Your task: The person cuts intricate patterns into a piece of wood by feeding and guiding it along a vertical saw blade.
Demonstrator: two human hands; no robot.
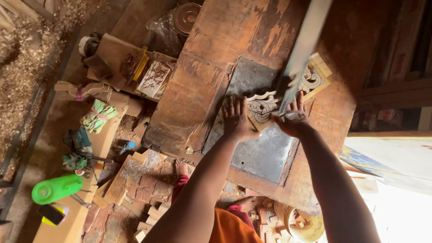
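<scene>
The carved wooden panel, pale with dark scrollwork, lies flat on a grey metal plate set into the brown tabletop, near frame centre. The left hand presses on the panel's 9 o'clock edge, fingers spread and flat, gripping nothing; the right hand, at the panel's 3 o'clock, has its grip closed round a small tool beside a long pale blade running toward 1 o'clock. A second carved piece lies at 2 o'clock; a green bottle lies well apart on the floor at 8 o'clock.
</scene>
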